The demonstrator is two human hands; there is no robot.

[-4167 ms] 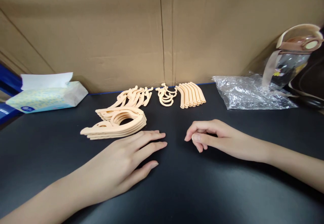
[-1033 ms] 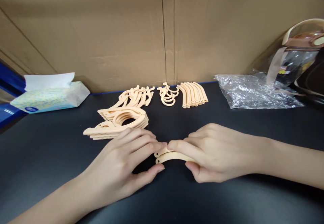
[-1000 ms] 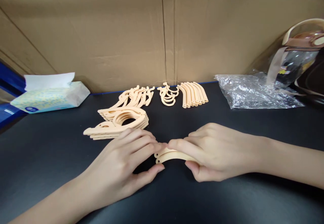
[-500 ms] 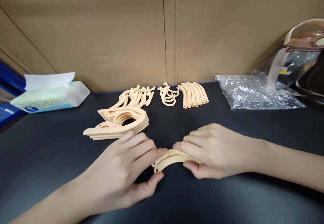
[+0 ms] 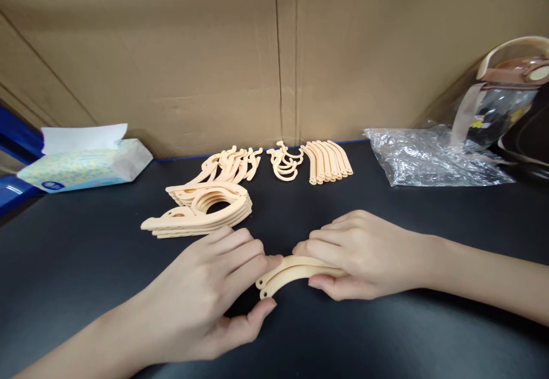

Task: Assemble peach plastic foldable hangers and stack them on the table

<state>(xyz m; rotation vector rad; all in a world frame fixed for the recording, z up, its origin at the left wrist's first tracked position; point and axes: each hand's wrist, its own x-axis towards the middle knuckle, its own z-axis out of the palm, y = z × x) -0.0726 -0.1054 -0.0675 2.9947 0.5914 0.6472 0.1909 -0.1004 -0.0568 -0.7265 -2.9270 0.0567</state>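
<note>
Two curved cream plastic hanger arms (image 5: pixel 295 270) lie side by side between my hands, low over the dark table, with a small hole at each left end. My right hand (image 5: pixel 362 256) is closed on their right part, fingers over the top and thumb below; that end is hidden. My left hand (image 5: pixel 223 287) is closed around the left ends, its index finger at the upper arm and its thumb by the lower one. Just beyond my left hand is a stack of folded hangers (image 5: pixel 201 219).
Behind the stack lie several loose hanger pieces (image 5: pixel 234 164), then small hooks (image 5: pixel 285 164) and a row of curved arms (image 5: pixel 326 163). A tissue pack (image 5: pixel 90 164) is at left. A clear plastic bag (image 5: pixel 429 159) and a bottle (image 5: pixel 506 104) stand right. Cardboard (image 5: pixel 214 53) walls the back.
My fingers have barely shifted. The left ends of the two hanger arms have dropped slightly toward me, and a bit more of the upper arm shows.
</note>
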